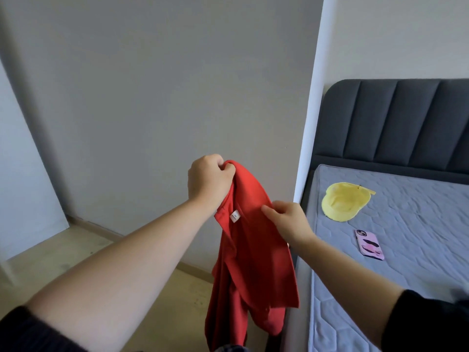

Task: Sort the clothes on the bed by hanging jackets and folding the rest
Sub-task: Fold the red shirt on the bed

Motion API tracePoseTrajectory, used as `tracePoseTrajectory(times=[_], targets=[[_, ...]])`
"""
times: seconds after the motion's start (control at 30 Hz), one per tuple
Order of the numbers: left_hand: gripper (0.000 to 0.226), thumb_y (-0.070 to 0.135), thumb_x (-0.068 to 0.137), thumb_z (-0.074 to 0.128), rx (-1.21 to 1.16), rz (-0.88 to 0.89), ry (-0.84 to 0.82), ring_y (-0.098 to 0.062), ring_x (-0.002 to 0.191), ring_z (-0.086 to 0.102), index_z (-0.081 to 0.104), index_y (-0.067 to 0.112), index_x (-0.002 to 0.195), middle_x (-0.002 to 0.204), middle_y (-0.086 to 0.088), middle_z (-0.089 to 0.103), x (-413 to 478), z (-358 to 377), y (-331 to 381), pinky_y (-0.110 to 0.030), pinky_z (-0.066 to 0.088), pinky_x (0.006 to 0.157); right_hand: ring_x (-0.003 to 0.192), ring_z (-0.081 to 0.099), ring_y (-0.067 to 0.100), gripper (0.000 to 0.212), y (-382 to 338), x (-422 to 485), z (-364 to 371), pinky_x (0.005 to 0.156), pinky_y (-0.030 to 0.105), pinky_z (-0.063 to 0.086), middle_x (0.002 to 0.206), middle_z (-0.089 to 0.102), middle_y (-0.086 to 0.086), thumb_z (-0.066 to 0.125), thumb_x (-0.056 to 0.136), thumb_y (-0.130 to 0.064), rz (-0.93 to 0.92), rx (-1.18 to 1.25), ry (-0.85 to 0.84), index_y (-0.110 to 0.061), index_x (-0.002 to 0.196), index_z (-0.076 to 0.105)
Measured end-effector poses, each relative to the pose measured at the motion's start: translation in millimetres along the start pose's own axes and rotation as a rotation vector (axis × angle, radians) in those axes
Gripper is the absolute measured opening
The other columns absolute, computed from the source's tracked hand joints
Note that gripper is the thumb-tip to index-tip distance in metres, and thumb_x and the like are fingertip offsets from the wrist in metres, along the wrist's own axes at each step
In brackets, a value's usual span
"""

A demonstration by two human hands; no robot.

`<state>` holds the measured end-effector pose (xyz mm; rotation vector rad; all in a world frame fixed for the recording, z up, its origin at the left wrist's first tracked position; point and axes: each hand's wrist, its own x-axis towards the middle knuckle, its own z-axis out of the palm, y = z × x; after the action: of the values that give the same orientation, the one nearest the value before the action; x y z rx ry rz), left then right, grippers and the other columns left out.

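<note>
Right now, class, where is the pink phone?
In the head view, the pink phone lies on the grey mattress at right, just nearer than the yellow cap.

Left forearm [121,262]: bare, extended from the lower left up toward the centre. Left hand [208,181]: closed in a fist, back of the hand toward the camera, fingers curled round the bunched top of the red garment [256,250]. Right forearm [350,275]: bare, extended from the lower right toward the centre. Right hand [289,222]: lower than the left, thumb and fingers pinching the garment's edge. Both dark sleeves [431,323] are pushed up the arms.
</note>
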<state>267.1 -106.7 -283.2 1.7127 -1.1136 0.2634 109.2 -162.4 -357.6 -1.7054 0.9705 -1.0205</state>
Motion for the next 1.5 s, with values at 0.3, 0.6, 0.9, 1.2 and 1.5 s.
tracePoseTrajectory(times=[0.3, 0.6, 0.9, 1.2, 1.5], targets=[[0.033, 0.015, 0.079, 0.054, -0.042, -0.104, 0.03, -0.025, 0.057, 0.03, 0.034, 0.013, 0.053, 0.052, -0.009, 0.035, 13, -5, -6, -0.032, 0.026, 0.052, 0.082, 0.068, 0.016, 0.055, -20, 17, -17, 0.083, 0.04, 0.057, 0.096, 0.072, 0.014, 0.055, 0.088, -0.057, 0.142, 0.056, -0.165, -0.006, 0.106, 0.066], [0.029, 0.015, 0.077, 0.053, -0.096, -0.16, 0.077, -0.024, 0.057, 0.04, 0.037, 0.01, 0.054, 0.058, -0.015, 0.037, 17, -2, 1, -0.045, 0.048, 0.059, 0.099, 0.053, 0.031, 0.053, 28, 7, -9, 0.064, 0.034, 0.04, 0.117, 0.048, 0.004, 0.054, 0.072, -0.007, -0.333, -0.877, 0.117, -0.016, 0.123, 0.041], [0.024, 0.019, 0.084, 0.046, -0.058, -0.401, 0.01, -0.037, 0.072, 0.066, 0.049, 0.009, 0.063, 0.076, -0.017, 0.065, 29, -11, -21, -0.042, 0.057, 0.072, 0.071, 0.054, 0.031, 0.018, 7, 41, -46, 0.058, 0.028, 0.037, 0.077, 0.058, 0.012, 0.045, 0.087, -0.015, -0.007, -0.957, 0.186, -0.006, 0.081, 0.06], [0.021, 0.01, 0.087, 0.035, -0.477, -0.8, -0.467, -0.018, 0.034, 0.058, 0.049, 0.013, 0.073, 0.065, -0.004, 0.057, 10, -20, -20, -0.01, 0.034, 0.033, 0.031, 0.056, 0.02, 0.038, -50, 58, -61, 0.033, 0.027, 0.048, 0.043, 0.059, 0.014, 0.018, 0.091, -0.003, 0.46, -0.167, -0.145, 0.007, 0.076, 0.051], [0.021, 0.01, 0.095, 0.044, -0.783, -0.723, -0.27, -0.019, 0.056, 0.06, 0.048, 0.01, 0.074, 0.066, -0.004, 0.041, 28, -17, -29, -0.029, 0.059, 0.066, 0.091, 0.071, 0.028, 0.025, -49, 63, -82, 0.083, 0.036, 0.058, 0.097, 0.071, 0.02, 0.072, 0.078, 0.006, 0.205, -0.164, -0.247, 0.01, 0.102, 0.064]])
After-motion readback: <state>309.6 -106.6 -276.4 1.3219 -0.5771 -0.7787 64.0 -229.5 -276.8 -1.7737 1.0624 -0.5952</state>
